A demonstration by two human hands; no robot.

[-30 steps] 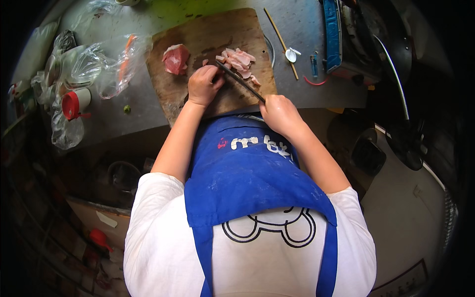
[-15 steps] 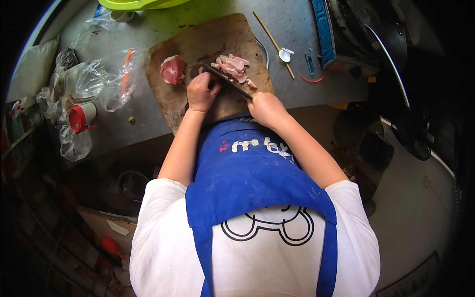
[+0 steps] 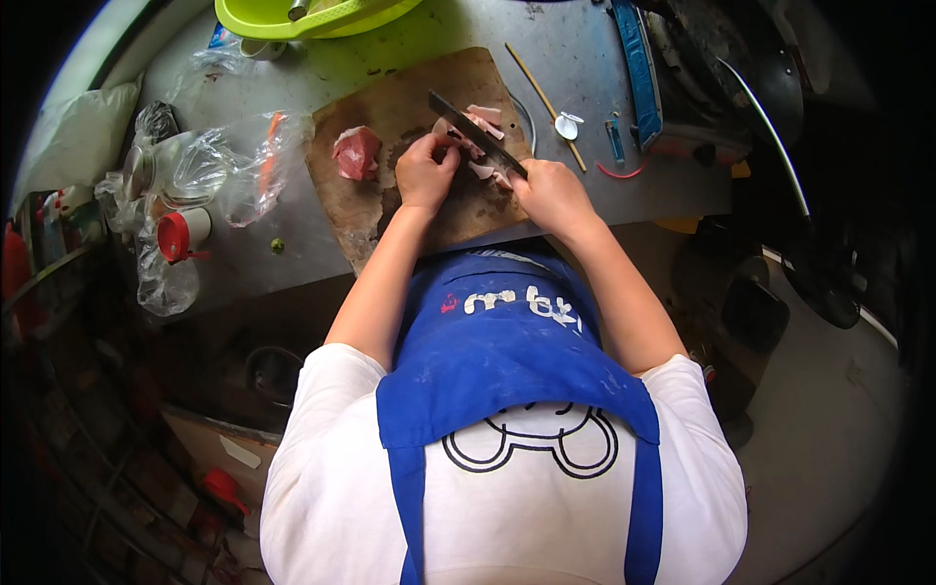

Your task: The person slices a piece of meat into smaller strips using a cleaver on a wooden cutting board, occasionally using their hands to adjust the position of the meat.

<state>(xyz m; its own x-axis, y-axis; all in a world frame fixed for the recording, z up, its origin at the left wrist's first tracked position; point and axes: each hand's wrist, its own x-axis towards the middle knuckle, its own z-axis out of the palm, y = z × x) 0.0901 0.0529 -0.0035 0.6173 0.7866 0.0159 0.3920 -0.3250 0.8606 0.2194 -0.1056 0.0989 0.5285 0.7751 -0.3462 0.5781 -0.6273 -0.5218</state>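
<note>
My right hand (image 3: 551, 195) grips a dark knife (image 3: 468, 127), whose long blade angles up and left across a pile of pale pink meat slices (image 3: 485, 117). Just below the blade, my left hand (image 3: 425, 173) is closed, its curled fingertips at the slices; whatever they grip is hidden. Both hands are over a worn wooden board (image 3: 366, 102), where a larger lump of red meat (image 3: 355, 154) lies separately to the left.
A green basin (image 3: 361, 21) stands behind the board. Plastic bags (image 3: 234, 166) and a red-and-white container (image 3: 175, 234) lie to the left. At right are a stick (image 3: 520, 60) with a white spoon-like item (image 3: 566, 127) and a dark stove with blue side (image 3: 639, 83).
The view has shifted, bringing more of the green basin in. The knife blade now reaches farther up over the slices, covering part of the pile, with my left hand still beside it.
</note>
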